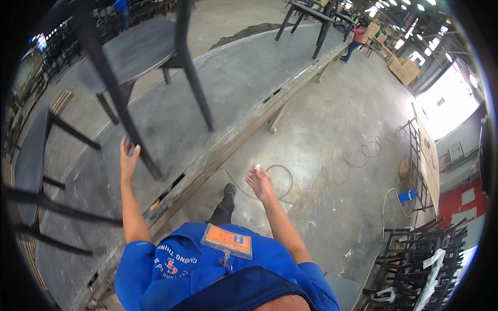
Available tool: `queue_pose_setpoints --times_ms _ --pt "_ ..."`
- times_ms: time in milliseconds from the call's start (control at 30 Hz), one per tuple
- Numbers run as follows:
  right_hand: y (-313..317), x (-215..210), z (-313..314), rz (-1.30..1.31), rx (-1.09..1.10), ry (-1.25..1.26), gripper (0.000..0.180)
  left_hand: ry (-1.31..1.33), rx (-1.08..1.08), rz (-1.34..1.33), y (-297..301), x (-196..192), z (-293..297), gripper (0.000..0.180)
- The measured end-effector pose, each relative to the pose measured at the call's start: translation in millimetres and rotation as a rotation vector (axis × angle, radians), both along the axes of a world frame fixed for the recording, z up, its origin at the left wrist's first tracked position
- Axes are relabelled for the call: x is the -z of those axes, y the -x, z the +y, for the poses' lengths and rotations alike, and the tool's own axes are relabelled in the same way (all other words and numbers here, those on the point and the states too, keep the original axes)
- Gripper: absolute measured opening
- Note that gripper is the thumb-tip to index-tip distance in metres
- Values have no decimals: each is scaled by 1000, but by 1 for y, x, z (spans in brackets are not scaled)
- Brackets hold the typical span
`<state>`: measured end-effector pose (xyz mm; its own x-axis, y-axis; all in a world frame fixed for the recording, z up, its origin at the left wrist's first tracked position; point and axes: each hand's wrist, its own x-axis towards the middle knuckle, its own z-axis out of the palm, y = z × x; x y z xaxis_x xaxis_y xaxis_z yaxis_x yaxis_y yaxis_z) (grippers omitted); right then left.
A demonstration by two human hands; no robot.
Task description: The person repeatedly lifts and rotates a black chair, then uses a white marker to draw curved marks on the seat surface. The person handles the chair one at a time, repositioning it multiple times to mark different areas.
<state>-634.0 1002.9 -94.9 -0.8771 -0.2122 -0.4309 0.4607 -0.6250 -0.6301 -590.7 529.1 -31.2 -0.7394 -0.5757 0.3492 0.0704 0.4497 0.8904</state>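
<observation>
My left hand is raised over the long grey table, its thumb and fingers apart. It is right beside the lower leg of a black chair; whether it touches the leg I cannot tell. That chair stands upright on the table, with its rounded dark seat facing up. Over the floor to the right of the table, my right hand has its fingers bent together. A small white piece shows at its fingertips, too small to name.
Another black chair lies tipped at the left, its legs sticking out. A dark chair stands at the table's far end, near a person in red. A coiled hose crosses the floor. Stacked black frames stand at lower right.
</observation>
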Motion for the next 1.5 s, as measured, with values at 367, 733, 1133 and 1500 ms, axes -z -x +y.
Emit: queue_pose_setpoints --times_ms 367,733,1133,1500 --pt "379 -72 -188 638 -361 -361 23 -162 -519 5 104 -11 65 19" --pt "494 -103 -156 751 -462 -497 25 -206 -792 87 213 -74 243 21" --pt "706 -110 126 662 -258 -584 21 -378 -692 -24 438 -63 455 24" --pt "1040 -76 271 530 317 -763 20 -443 -211 -37 824 -63 543 25"
